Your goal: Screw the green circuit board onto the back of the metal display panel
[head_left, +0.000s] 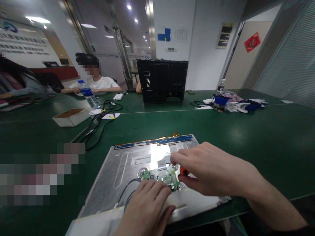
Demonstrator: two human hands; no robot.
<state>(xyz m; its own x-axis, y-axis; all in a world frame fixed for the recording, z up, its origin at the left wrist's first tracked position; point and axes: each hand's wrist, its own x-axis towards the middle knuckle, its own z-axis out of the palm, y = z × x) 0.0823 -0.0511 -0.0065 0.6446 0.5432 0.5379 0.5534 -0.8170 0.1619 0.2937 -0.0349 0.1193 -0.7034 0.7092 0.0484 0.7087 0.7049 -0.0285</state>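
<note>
A metal-backed display panel lies on the green table, with a blue strip board along its far edge. On its middle sits a small green circuit board with a ribbon at its top and dark cables at its left. My left hand rests at the board's near edge, fingers spread and nothing seen in them. Just right of the board, my right hand has its fingers curled round a red and black tool. The tool's lower end is hidden or too small to make out.
A black monitor housing stands at the back of the green table. Left are an open box, a bottle and black cables. Blue trays with bags stand back right. People sit at the far left.
</note>
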